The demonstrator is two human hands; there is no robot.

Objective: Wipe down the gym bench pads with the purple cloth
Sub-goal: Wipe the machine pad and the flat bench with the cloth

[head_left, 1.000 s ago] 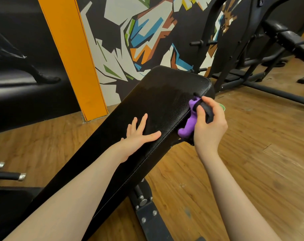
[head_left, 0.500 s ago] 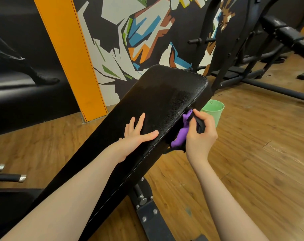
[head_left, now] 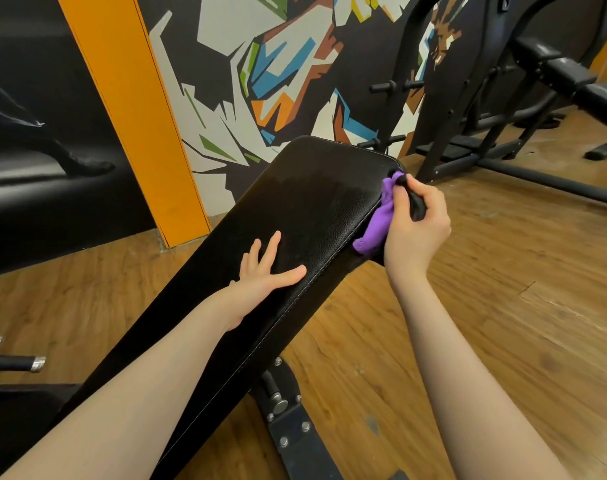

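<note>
- Gripping the purple cloth (head_left: 376, 221), the right hand (head_left: 414, 225) has its fingers curled round the bunched fabric plus a black bit I can't identify, pressed against the right side edge of the bench pad (head_left: 305, 216), near its far corner.
- Left hand (head_left: 265, 275) lies flat on the pad's top face, fingers spread, thumb pointing toward the right seam.
- Writing: no readable brand or label on the pad, the cloth, or the mural (head_left: 278, 74).
- Edges: pad is inclined, far end raised; stitched seam runs along the right edge. Wood floor (head_left: 503, 306) lies open to the right of the pad. Orange pillar (head_left: 132, 116) stands far left.
- Count: one cloth, two hands, one pad being wiped, one bolted frame bracket (head_left: 288, 420) under the near end, two chrome-tipped bars (head_left: 14, 362) at the left, more black machines (head_left: 524, 98) far right.
</note>
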